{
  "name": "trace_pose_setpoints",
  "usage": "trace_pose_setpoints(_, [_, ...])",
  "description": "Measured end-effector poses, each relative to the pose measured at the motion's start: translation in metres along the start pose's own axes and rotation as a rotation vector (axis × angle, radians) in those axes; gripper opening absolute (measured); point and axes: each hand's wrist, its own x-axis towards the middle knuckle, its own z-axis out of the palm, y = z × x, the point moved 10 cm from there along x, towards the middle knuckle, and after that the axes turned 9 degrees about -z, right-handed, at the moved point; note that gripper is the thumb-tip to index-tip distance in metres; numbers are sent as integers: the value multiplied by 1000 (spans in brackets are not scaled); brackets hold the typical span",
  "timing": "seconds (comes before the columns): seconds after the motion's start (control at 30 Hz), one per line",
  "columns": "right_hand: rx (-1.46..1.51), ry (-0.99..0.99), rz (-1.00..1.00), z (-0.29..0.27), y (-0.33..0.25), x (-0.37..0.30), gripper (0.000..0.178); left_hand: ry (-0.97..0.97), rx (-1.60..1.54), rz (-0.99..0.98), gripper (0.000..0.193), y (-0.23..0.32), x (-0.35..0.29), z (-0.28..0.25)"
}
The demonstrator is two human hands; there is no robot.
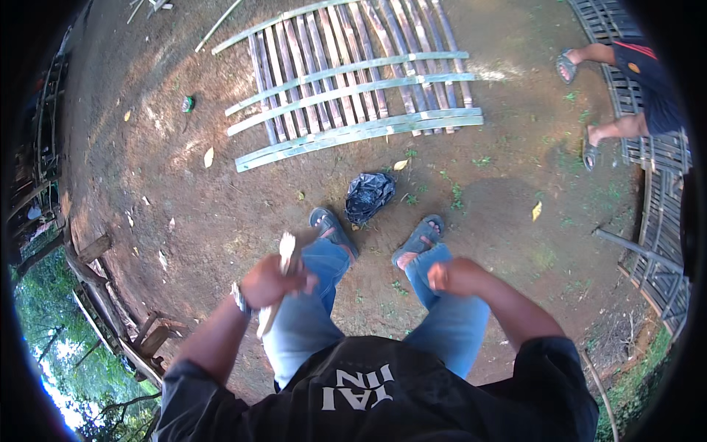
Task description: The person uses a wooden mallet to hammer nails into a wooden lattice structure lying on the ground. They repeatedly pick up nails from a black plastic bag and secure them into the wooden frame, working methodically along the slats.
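We had our left hand (274,283) wrapped around a pale piece of wood (289,252), fingers closed on it partway along its length. The wood was above the left thigh of our blue jeans (298,335), clear of the ground (508,247). Its long axis ran mostly away from our body: the near end came out below the hand on its left, by the thigh, while the far end leaned slightly to the right and pointed toward the slatted bamboo frame (353,91) ahead. A blurred part reached rightward from that far end, and we could not make out its shape. A watch (238,297) sat on the left wrist.

Our right hand (458,277) was over the right knee, fingers curled into a loose fist; we could not tell whether anything small was inside it. The two hands were well apart.

The bamboo frame lay flat on the bare earth, well ahead of our feet. Its many slats pointed away from us, and the greenish strips crossed them from left to right, bowed by the lens. Between the frame and our sandals (335,227) lay a crumpled black plastic bag (370,197), nearest the left foot. At the far right, another person's legs (624,128) showed beside a bamboo panel (648,239).
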Motion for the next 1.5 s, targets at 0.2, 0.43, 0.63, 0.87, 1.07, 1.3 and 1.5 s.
trace_pose_setpoints(0.2, [-162, 534, 199, -70, 130, 194, 61, 223, 554, 25, 49, -2, 275, -40])
trace_pose_setpoints(0.43, [-94, 440, 87, -47, 214, 326, 69, 397, 711, -164, 76, -143, 418, 11])
trace_pose_setpoints(0.63, [32, 256, 28, -40, 262, 327, 32, 230, 756, -109, 44, -163, 460, 52])
trace_pose_setpoints(0.87, [579, 469, 195, -48, 379, 170, 26, 51, 556, 64, 49, -47, 471, 130])
trace_pose_setpoints(1.07, [509, 837, 483, -87, 432, 37, 38, 59, 520, 353, 46, 53, 519, 226])
trace_pose_setpoints(1.3, [-552, 1182, -69, -138, 286, 67, 26, 271, 383, 339, 59, 56, 511, 173])
trace_pose_setpoints(1.5, [-551, 697, 291, -96, 380, 143, 24, 275, 286, 150, 52, -42, 493, 123])
